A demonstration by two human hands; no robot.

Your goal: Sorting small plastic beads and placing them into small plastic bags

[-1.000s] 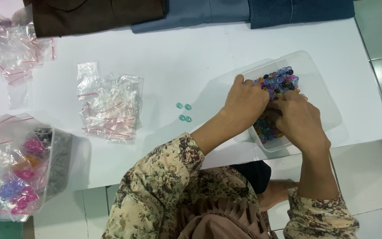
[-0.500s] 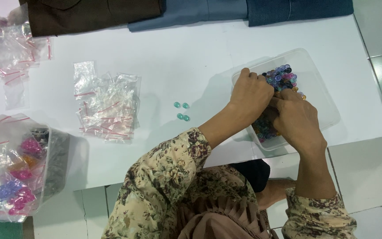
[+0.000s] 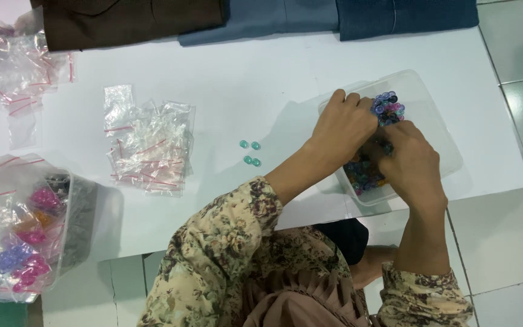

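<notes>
A clear plastic tub sits near the right edge of the white tabletop, partly filled with small beads in blue, purple, pink and darker mixed colours. Both hands are down inside it. The left hand lies curled over the beads at the tub's near-left wall, fingers bent downward; whether it grips any bead cannot be told. The right hand rests beside it, touching it, fingers tucked into the bead heap and hidden, so its hold cannot be told either.

Four small teal beads lie loose on the tabletop left of the tub, apart from it, in two pairs.

Toward the middle-left lies a heap of empty clear zip bags with thin red seal strips. At the left edge a larger clear bag holds smaller bags of pink, orange and purple beads. More crumpled clear bags lie at the far-left corner. Folded brown, grey-blue and dark blue cloths line the far edge.
</notes>
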